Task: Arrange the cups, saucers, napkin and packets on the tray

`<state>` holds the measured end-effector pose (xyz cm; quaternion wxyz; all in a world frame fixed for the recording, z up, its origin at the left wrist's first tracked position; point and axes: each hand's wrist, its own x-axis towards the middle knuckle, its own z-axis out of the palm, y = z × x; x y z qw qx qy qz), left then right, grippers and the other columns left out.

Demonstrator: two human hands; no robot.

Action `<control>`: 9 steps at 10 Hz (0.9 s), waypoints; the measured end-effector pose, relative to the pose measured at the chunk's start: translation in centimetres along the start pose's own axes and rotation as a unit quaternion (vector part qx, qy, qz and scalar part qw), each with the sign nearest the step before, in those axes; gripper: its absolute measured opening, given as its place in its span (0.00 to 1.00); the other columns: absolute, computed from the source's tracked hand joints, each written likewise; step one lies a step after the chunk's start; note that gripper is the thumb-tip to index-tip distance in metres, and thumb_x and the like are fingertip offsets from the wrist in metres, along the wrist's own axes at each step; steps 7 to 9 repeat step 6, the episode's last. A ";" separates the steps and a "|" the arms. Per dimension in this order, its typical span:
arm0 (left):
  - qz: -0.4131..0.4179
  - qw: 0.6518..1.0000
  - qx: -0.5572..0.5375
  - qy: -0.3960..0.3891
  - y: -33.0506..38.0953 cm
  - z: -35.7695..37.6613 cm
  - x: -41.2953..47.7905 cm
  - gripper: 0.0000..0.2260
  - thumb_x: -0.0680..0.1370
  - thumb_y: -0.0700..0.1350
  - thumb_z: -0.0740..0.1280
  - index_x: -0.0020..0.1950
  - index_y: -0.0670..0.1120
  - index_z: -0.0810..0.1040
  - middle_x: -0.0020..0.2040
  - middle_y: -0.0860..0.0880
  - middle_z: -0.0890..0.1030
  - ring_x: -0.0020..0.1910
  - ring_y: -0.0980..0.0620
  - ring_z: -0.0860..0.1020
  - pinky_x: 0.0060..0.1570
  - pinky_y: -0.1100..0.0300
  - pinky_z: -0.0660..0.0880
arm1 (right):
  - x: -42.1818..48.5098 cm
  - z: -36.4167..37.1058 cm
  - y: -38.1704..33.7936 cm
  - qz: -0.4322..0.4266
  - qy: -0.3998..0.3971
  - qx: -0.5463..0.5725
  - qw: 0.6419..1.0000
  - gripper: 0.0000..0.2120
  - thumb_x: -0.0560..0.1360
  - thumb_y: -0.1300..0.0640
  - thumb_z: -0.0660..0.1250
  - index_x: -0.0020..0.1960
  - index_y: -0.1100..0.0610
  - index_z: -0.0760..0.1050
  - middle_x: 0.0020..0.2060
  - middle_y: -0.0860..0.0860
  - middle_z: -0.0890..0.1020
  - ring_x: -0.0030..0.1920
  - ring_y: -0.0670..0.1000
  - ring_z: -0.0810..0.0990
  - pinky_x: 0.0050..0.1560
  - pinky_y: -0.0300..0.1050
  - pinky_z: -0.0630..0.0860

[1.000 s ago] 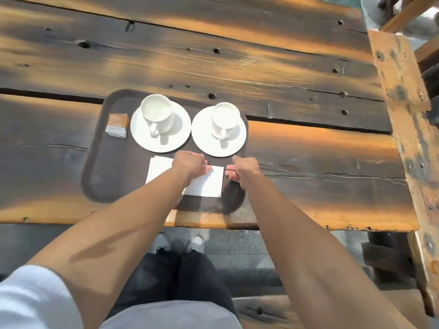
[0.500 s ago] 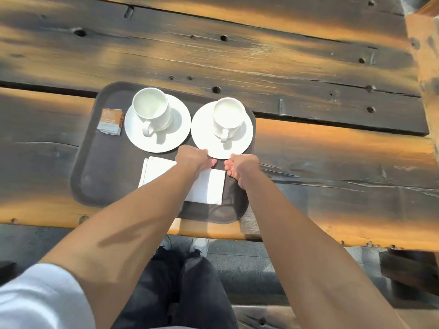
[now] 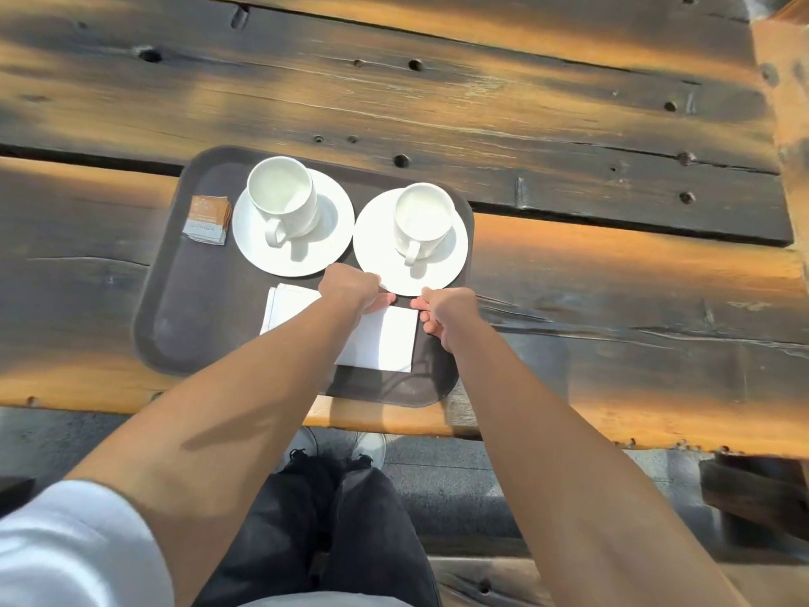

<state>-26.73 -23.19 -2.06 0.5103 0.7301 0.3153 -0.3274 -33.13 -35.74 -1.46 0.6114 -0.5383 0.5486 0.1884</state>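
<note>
A dark brown tray (image 3: 175,326) lies at the near edge of the wooden table. Two white cups (image 3: 282,199) (image 3: 423,216) stand on white saucers (image 3: 332,230) (image 3: 455,260) along its far side. A small stack of orange and white packets (image 3: 207,219) lies left of them. A white folded napkin (image 3: 385,339) rests on the tray's near part. My left hand (image 3: 354,289) presses on the napkin's far edge, fingers curled. My right hand (image 3: 446,311) pinches the napkin's far right corner.
The table (image 3: 481,102) is made of weathered dark planks with holes and gaps. A wooden post (image 3: 788,102) stands at the far right. My legs and shoes (image 3: 372,444) show below the table edge, with a wooden bench (image 3: 753,488) at lower right.
Both hands have stayed on the napkin's far edge, drawing slightly closer to each other. The camera has shifted, so the tray sits a little differently in view.
</note>
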 end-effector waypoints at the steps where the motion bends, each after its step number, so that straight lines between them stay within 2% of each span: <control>1: 0.004 1.000 0.004 -0.002 -0.1 0.0 0.4 0.07 0.74 0.37 0.73 0.50 0.35 0.81 0.34 0.41 0.86 0.34 0.45 0.86 0.46 0.53 0.84 | -0.2 0.0 -0.3 -0.002 0.008 -0.008 1.000 0.14 0.81 0.60 0.61 0.37 0.62 0.71 0.34 0.54 0.80 0.27 0.48 0.64 0.28 0.39 0.61; 3: -0.002 1.000 -0.012 -0.019 0.0 0.1 0.4 0.06 0.75 0.37 0.72 0.50 0.36 0.80 0.39 0.40 0.86 0.36 0.45 0.87 0.46 0.54 0.84 | -0.3 -0.2 -0.3 -0.020 0.018 0.005 1.000 0.11 0.80 0.62 0.62 0.40 0.63 0.71 0.33 0.55 0.80 0.26 0.48 0.65 0.26 0.39 0.63; 4: 0.021 0.998 -0.024 -0.053 -0.4 -0.1 0.3 0.06 0.76 0.36 0.72 0.41 0.37 0.78 0.47 0.39 0.86 0.49 0.43 0.86 0.55 0.52 0.81 | -0.3 -0.7 -0.3 -0.022 0.005 0.013 1.000 0.07 0.80 0.60 0.64 0.46 0.64 0.74 0.34 0.55 0.82 0.26 0.48 0.68 0.23 0.37 0.66; 5: 0.032 0.996 -0.046 -0.062 -0.8 -0.8 -0.1 0.06 0.76 0.37 0.72 0.41 0.37 0.78 0.47 0.41 0.86 0.50 0.44 0.86 0.55 0.53 0.81 | -1.0 -1.2 0.0 -0.027 -0.011 -0.023 0.999 0.09 0.79 0.56 0.67 0.48 0.63 0.76 0.38 0.55 0.84 0.25 0.48 0.70 0.24 0.37 0.67; 6: 0.032 0.997 -0.045 -0.046 -0.8 -2.4 -1.3 0.05 0.77 0.38 0.72 0.46 0.36 0.79 0.47 0.40 0.86 0.39 0.45 0.86 0.48 0.53 0.84 | -2.6 -2.2 0.4 -0.103 0.072 -0.106 0.986 0.06 0.78 0.60 0.63 0.45 0.61 0.75 0.33 0.53 0.82 0.23 0.49 0.70 0.25 0.38 0.66; 9: 0.032 0.997 -0.045 -0.046 -0.8 -2.4 -1.3 0.05 0.77 0.38 0.72 0.46 0.36 0.79 0.47 0.40 0.86 0.39 0.45 0.86 0.48 0.53 0.84 | -2.6 -2.2 0.4 -0.103 0.072 -0.106 0.986 0.06 0.78 0.60 0.63 0.45 0.61 0.75 0.33 0.53 0.82 0.23 0.49 0.70 0.25 0.38 0.66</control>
